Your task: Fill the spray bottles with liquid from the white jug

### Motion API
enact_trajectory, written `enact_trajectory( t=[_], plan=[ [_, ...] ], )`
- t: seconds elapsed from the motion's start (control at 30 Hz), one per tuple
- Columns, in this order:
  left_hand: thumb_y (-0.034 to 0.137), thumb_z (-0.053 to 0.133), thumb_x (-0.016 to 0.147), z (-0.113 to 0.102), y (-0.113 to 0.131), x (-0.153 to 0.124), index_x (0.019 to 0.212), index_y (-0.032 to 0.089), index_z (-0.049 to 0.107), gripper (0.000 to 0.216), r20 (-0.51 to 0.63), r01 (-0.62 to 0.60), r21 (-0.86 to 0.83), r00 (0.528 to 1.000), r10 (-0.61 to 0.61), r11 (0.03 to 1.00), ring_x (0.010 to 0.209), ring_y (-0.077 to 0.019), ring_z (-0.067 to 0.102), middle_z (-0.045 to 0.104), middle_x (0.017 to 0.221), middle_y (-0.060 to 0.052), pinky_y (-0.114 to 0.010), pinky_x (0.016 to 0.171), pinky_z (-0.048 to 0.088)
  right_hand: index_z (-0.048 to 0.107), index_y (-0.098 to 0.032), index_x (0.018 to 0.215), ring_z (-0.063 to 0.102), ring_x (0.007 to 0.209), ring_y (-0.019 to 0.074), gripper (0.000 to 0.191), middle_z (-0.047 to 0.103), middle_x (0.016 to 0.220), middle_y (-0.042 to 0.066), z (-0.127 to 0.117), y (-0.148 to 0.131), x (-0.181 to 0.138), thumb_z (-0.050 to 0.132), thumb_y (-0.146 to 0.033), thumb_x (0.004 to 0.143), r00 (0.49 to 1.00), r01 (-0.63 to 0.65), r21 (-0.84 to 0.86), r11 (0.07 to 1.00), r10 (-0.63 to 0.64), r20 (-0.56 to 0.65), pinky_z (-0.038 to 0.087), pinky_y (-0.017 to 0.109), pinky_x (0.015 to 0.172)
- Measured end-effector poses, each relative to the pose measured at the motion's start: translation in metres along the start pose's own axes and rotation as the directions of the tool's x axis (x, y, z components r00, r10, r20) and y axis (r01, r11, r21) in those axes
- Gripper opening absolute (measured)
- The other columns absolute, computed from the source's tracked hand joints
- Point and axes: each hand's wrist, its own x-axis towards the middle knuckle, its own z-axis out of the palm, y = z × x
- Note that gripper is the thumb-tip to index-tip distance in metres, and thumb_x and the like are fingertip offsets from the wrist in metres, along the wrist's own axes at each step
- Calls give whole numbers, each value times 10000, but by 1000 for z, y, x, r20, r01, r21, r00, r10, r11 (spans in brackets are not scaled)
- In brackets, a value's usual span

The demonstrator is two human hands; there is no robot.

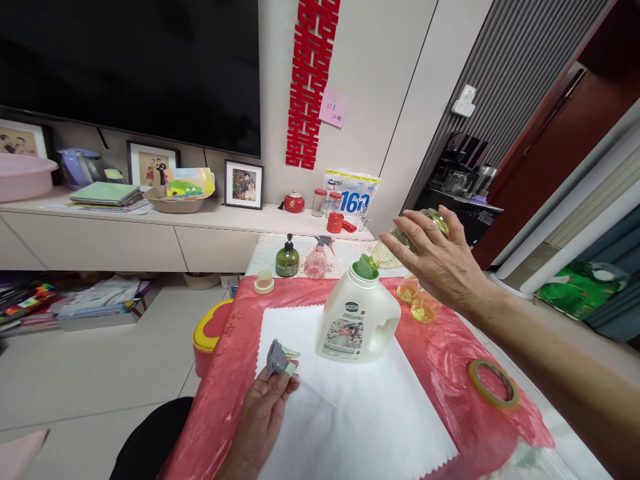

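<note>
Glass (385, 256) tipped at btl (345, 303) w/ green spout (366, 267), R grip (434, 257) curled round glass, L grip (270, 400) pinching grey cap (276, 359)

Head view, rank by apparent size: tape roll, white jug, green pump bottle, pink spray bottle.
Largest to smallest, as they look:
1. white jug
2. tape roll, helped by sitting nearer the camera than the two bottles
3. green pump bottle and pink spray bottle: too alike to rank
</note>
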Motion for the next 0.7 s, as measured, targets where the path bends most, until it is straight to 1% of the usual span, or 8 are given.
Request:
enact_trajectory(
  t=[0.13, 0.2, 0.33, 0.4, 0.5, 0.6, 0.63, 0.7],
  plan=[
    [293, 973, 536, -1, -1, 1, 899, 201, 759, 432, -1, -3, -6, 1000, 3, 1000, 747, -139, 664, 748, 939, -43, -225, 672, 602, 522, -176, 1316, 376, 1358, 278, 379, 445, 1411, 140, -1, -5, 0, 425, -20, 985, 1000, 4, -20, 1000, -4, 16, 281, 611, 1135],
    [289, 970, 543, -3, -2, 3, 930, 207, 756, 450, -7, -7, -8, 1000, 7, 1000, 765, -147, 676, 752, 947, -41, -227, 683, 605, 527, -185, 1328, 368, 1360, 282, 427, 435, 1421, 137, 0, -8, -2, 449, 0, 951, 997, -31, -19, 999, 33, 66, 262, 614, 1141],
    [271, 951, 581, -7, -3, 5, 938, 192, 753, 415, 17, -6, -6, 1000, 6, 1000, 754, -147, 684, 755, 945, -44, -238, 696, 602, 523, -216, 1367, 412, 1313, 290, 594, 471, 1378, 113, 3, -11, -17, 506, 22, 823, 959, -240, 29, 970, 233, 162, 285, 620, 1109],
    [273, 943, 599, -7, -2, 5, 924, 179, 755, 387, 34, -8, 2, 999, 7, 1000, 737, -139, 680, 758, 936, -48, -236, 704, 594, 502, -193, 1403, 459, 1248, 313, 588, 492, 1348, 123, -2, -11, -32, 557, -91, 827, 922, -366, 122, 922, 342, 181, 369, 588, 1052],
    [274, 940, 607, -3, -1, 3, 905, 164, 755, 368, 53, -16, -12, 998, 17, 1000, 730, -124, 677, 761, 903, -40, -223, 716, 580, 436, -119, 1475, 503, 1181, 330, 637, 499, 1338, 149, -20, -20, -58, 561, -383, 909, 870, -492, 346, 799, 440, 220, 480, 492, 960],
    [272, 945, 605, 1, 2, 2, 837, 156, 743, 329, 64, -18, -51, 998, 21, 999, 729, -110, 679, 762, 886, -29, -221, 743, 582, 413, -186, 1503, 551, 1151, 292, 659, 514, 1349, 100, -41, -50, -88, 499, -566, 972, 834, -552, 498, 669, 441, 332, 507, 435, 944],
    [270, 951, 596, 2, 3, 1, 829, 155, 743, 333, 67, -12, -73, 998, 17, 997, 732, -108, 681, 767, 894, -31, -216, 739, 583, 393, -220, 1517, 549, 1172, 281, 643, 504, 1373, 83, -46, -65, -98, 489, -573, 989, 833, -552, 545, 631, 384, 399, 511, 420, 947],
    [275, 958, 589, 2, 5, 0, 833, 159, 746, 343, 55, -2, -100, 998, 8, 995, 749, -107, 689, 775, 904, -32, -215, 757, 590, 361, -236, 1531, 543, 1170, 275, 611, 495, 1365, 90, -52, -101, -118, 476, -528, 1006, 828, -555, 576, 601, 328, 455, 524, 402, 914]
  ],
)
